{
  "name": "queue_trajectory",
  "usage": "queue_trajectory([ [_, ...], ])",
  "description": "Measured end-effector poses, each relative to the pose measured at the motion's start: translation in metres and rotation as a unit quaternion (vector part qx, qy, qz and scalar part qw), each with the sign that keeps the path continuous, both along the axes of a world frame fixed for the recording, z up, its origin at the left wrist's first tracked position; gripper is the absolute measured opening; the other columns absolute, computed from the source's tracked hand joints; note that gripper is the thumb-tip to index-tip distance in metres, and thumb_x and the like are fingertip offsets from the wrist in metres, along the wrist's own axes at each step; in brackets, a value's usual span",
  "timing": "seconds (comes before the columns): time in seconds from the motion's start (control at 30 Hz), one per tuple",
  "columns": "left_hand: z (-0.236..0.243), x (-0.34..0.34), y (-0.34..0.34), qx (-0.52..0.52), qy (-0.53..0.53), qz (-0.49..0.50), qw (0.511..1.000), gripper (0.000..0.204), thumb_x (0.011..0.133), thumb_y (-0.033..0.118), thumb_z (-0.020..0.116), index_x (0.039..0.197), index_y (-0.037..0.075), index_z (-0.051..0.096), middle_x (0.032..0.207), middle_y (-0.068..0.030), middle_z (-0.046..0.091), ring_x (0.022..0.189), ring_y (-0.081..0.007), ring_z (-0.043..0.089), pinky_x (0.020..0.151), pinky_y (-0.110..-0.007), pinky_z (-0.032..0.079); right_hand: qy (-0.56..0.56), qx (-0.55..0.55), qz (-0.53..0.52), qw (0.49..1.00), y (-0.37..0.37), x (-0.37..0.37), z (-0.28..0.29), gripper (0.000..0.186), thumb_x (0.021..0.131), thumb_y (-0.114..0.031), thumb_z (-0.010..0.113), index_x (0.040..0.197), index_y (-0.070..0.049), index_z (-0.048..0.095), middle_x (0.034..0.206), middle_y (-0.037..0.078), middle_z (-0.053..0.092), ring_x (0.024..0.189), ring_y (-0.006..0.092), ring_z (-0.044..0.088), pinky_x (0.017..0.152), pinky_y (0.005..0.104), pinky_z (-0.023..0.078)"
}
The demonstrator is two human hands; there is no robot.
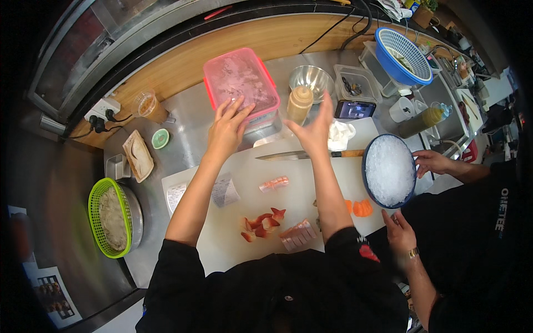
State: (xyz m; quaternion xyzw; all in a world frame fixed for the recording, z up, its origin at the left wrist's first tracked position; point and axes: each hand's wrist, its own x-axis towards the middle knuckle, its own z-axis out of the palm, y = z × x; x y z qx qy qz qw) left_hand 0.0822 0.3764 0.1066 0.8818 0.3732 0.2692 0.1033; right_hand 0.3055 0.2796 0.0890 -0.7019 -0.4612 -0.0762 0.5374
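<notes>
My left hand (230,119) lies with fingers spread on the pink lid (241,80) of a clear container. My right hand (315,129) is raised with thumb and fingers apart, nothing visible in it, close to a tan squeeze bottle (300,105). Below it a long knife (286,156) with a wooden handle lies across the white cutting board (244,191), partly covered by my forearm. On the board are red-and-white clam slices (261,223), a small pink-and-white striped seafood piece (273,183), a larger similar portion (298,236) and orange fish slices (362,208).
At the right, a co-worker's hands (401,236) are by a dark-rimmed bowl of ice (390,172). Behind stand a metal bowl (319,77), a phone (355,110) and a blue basket (408,58). A green basket (94,219), a shallow tray (139,156) and a drink cup (151,105) are leftward.
</notes>
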Motion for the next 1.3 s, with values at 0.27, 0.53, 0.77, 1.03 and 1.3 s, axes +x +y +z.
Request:
queue_trajectory([
  [0.27, 0.021, 0.014, -0.033, 0.094, -0.022, 0.023, 0.995, 0.039, 0.084, 0.013, 0.075, 0.122, 0.019, 0.070, 0.138, -0.0046, 0.061, 0.129, -0.0309, 0.053, 0.103, -0.045, 0.046, 0.039, 0.010, 0.142, 0.989, 0.061, 0.056, 0.047, 0.076, 0.066, -0.023, 0.091, 0.133, -0.011, 0.056, 0.125, 0.014, 0.068, 0.115, 0.0293, 0.066, 0.098, 0.0403, 0.052],
  [0.53, -0.017, 0.148, -0.048, -0.156, -0.113, -0.189, 0.963, 0.030, 0.085, 0.013, 0.072, 0.114, 0.007, 0.068, 0.113, -0.0117, 0.066, 0.098, -0.0344, 0.067, 0.083, -0.042, 0.056, -0.081, -0.001, 0.019, 0.997, 0.151, 0.214, 0.110, 0.079, 0.066, -0.033, 0.092, 0.133, -0.014, 0.055, 0.119, 0.016, 0.072, 0.112, 0.0334, 0.069, 0.097, 0.0420, 0.054],
  [0.77, -0.067, 0.287, -0.028, -0.287, -0.114, -0.068, 0.949, 0.044, 0.089, 0.015, 0.070, 0.130, 0.004, 0.057, 0.119, -0.0238, 0.065, 0.108, -0.0455, 0.064, 0.089, -0.050, 0.054, -0.064, -0.168, -0.041, 0.983, 0.218, 0.307, 0.013, 0.089, 0.070, -0.042, 0.090, 0.144, -0.015, 0.049, 0.127, 0.020, 0.068, 0.121, 0.0399, 0.063, 0.102, 0.0461, 0.050],
  [1.03, -0.110, 0.318, -0.022, -0.254, -0.217, -0.127, 0.934, 0.025, 0.090, 0.009, 0.063, 0.115, 0.006, 0.058, 0.096, -0.0223, 0.068, 0.086, -0.0457, 0.068, 0.075, -0.052, 0.056, -0.089, -0.140, 0.147, 0.975, 0.188, 0.353, -0.010, 0.118, 0.073, -0.043, 0.090, 0.157, 0.007, 0.023, 0.163, 0.026, 0.026, 0.153, 0.0355, 0.025, 0.124, 0.0440, 0.023],
  [1.3, -0.002, 0.141, -0.044, 0.065, -0.131, -0.155, 0.977, 0.021, 0.087, 0.013, 0.059, 0.108, 0.011, 0.062, 0.098, -0.0094, 0.065, 0.082, -0.0292, 0.071, 0.061, -0.041, 0.059, 0.124, -0.215, 0.082, 0.965, 0.108, 0.371, 0.067, 0.111, 0.080, -0.050, 0.083, 0.165, -0.024, 0.016, 0.166, 0.022, 0.022, 0.152, 0.0405, 0.024, 0.115, 0.0658, 0.023],
])
